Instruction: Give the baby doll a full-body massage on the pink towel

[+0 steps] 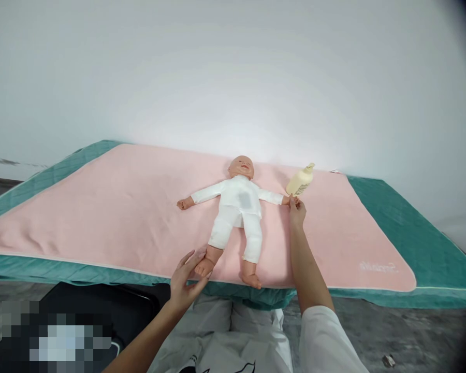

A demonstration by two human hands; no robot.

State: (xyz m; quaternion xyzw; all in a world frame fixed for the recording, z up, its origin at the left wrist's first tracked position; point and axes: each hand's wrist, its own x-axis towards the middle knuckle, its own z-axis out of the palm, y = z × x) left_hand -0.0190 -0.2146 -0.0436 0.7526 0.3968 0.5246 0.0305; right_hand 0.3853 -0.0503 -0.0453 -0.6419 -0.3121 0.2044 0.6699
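Note:
A baby doll (241, 199) in a white top and white trousers lies on its back on a pink mat (140, 207), arms spread, feet towards me. My left hand (186, 280) is at the doll's foot on the left, fingers apart, with the fingertips around the foot. With fingers pinched together, my right hand (297, 210) is at the doll's hand on the right; its fingertips partly cover that small hand. Just beyond my right hand is a pale yellow bottle (300, 180) with a pump top, tilted to the right. A grey patch shows on the doll's chest.
Under the mat is a green padded cover (407, 223), seen at both sides and along the front edge. A pale wall (233, 77) stands behind. Below the front edge at the left is a black object (97, 305), partly blurred out. A small item (388, 360) lies on the grey floor.

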